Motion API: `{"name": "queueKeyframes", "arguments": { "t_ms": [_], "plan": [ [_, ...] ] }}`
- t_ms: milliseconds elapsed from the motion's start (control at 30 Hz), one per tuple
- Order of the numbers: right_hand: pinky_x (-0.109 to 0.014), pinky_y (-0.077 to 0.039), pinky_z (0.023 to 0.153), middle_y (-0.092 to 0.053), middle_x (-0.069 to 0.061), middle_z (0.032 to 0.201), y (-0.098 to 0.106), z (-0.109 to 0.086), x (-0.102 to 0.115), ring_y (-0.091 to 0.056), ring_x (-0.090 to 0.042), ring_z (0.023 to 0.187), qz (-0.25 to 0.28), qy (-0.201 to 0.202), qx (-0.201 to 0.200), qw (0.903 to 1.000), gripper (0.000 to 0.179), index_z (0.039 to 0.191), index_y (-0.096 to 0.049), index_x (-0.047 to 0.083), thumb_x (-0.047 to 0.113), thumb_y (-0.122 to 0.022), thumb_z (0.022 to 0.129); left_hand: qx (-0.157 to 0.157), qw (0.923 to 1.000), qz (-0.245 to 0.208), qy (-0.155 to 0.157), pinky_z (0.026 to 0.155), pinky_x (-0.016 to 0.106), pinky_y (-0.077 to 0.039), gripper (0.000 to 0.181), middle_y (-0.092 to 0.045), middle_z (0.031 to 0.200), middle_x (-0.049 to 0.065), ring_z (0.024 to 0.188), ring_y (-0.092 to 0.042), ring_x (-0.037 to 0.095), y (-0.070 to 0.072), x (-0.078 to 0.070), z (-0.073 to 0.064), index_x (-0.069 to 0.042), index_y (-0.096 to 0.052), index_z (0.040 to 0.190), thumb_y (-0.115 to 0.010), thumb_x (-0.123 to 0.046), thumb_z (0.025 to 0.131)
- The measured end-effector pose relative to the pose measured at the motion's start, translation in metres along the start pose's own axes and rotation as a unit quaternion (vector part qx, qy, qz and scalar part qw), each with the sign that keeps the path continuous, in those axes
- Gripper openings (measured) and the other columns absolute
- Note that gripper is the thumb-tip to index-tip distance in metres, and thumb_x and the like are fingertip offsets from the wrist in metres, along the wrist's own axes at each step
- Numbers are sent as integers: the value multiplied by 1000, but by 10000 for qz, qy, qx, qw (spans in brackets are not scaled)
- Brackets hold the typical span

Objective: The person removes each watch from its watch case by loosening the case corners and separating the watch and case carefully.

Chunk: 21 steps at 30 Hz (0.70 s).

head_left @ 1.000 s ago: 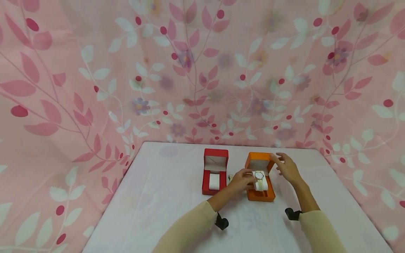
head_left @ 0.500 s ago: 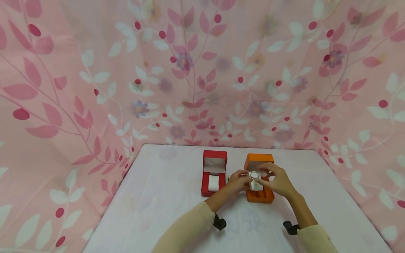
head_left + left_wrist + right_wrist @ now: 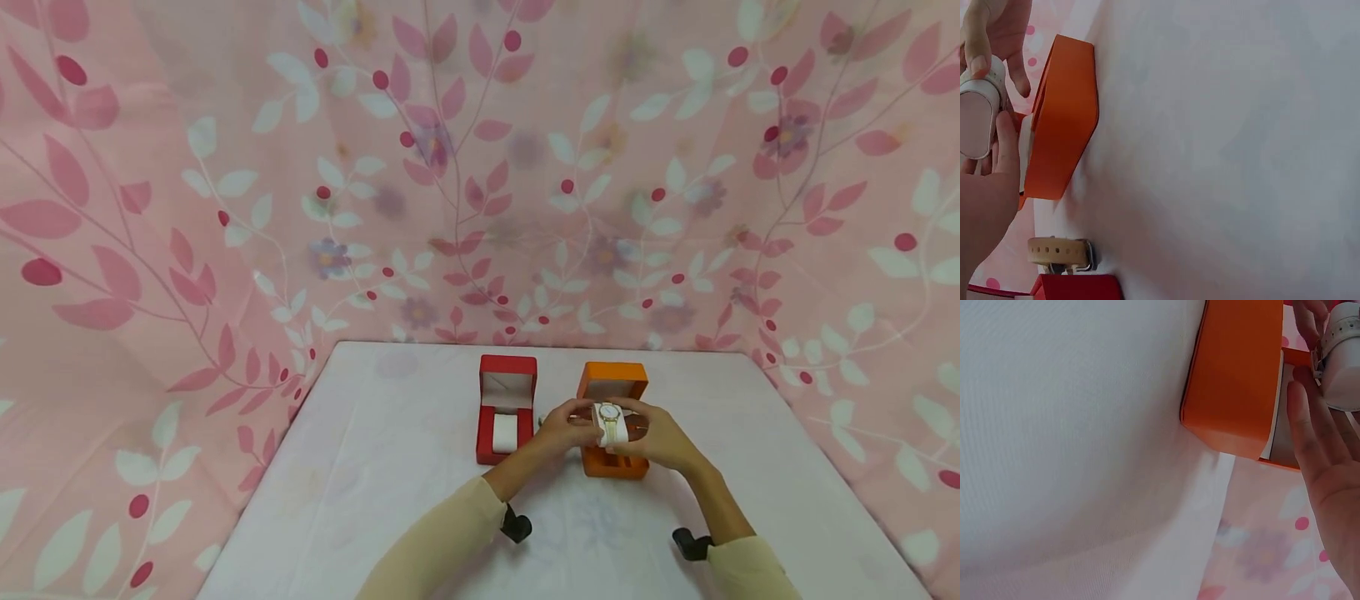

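Note:
Over the open orange watch box (image 3: 615,463), both hands hold a white cushion (image 3: 618,433) with a wristwatch (image 3: 610,412) strapped round it. The watch has a white dial, gold-toned case and pale strap. My left hand (image 3: 564,427) grips the cushion's left side, fingers behind and thumb in front. From the right, my right hand (image 3: 666,435) has its fingers at the far side and its thumb near the lower front. In the left wrist view, the right thumb presses the strap on the cushion (image 3: 975,122). The right wrist view shows the strap's buckle beside the right fingertips (image 3: 1300,394).
An open red watch box (image 3: 495,457) with a white cushion (image 3: 506,433) stands to the left. Between the boxes lies another watch with a beige strap (image 3: 1057,252), mostly hidden by the left hand in the head view. A pale cloth covers the table (image 3: 375,450); floral fabric (image 3: 480,167) hangs behind.
The right hand has left the orange box's lid and come down to the cushion's right side, taking hold of it. The left hand keeps its grip, and the cushion has shifted slightly.

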State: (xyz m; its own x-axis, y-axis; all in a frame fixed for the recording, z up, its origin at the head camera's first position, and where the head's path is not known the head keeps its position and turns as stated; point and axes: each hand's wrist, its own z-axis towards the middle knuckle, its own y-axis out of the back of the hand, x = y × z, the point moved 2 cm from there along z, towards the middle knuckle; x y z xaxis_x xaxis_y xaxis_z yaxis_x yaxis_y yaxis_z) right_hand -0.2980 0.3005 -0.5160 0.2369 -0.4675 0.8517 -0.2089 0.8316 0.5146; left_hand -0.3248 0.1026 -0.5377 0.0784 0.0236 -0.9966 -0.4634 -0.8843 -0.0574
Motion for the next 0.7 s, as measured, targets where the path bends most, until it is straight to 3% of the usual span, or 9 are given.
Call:
{"name": "queueKeyframes", "arguments": {
  "t_ms": [100, 200, 433, 700],
  "plan": [
    [-28, -57, 75, -58, -14, 118, 1, 0, -4, -61, -34, 99, 154, -56, 13, 9999, 76, 138, -52, 12, 24, -88, 73, 278, 9938, 1016, -343, 84, 25, -53, 62, -55, 121, -8, 114, -57, 24, 3, -4, -2, -20, -53, 137, -80, -17, 81],
    [-28, -57, 76, -57, -15, 120, 1, -1, -5, -60, -35, 101, 249, -49, 29, 9997, 76, 139, -52, 11, 22, -87, 73, 344, 9866, 1514, -493, 86, 23, -51, 67, -51, 125, -13, 122, -52, 27, 5, -5, -4, -24, -51, 139, -82, -22, 79],
    [-28, -57, 76, -57, -12, 123, -2, -2, -2, -58, -32, 103, 83, -39, 115, 9999, 75, 139, -52, 13, 25, -87, 73, 245, 9855, 1594, -536, 78, 20, -54, 67, -54, 119, -10, 105, -64, 24, 5, -4, -5, -18, -55, 136, -85, -20, 76],
    [-33, -57, 72, -60, -5, 121, -3, 0, 8, -58, -30, 96, -529, 530, 207, 9970, 72, 136, -55, 15, 28, -87, 73, 158, 9833, 1670, -703, 78, 19, -54, 67, -55, 117, -10, 105, -65, 21, 7, -4, -7, -13, -58, 135, -85, -16, 74]
  ]
}}
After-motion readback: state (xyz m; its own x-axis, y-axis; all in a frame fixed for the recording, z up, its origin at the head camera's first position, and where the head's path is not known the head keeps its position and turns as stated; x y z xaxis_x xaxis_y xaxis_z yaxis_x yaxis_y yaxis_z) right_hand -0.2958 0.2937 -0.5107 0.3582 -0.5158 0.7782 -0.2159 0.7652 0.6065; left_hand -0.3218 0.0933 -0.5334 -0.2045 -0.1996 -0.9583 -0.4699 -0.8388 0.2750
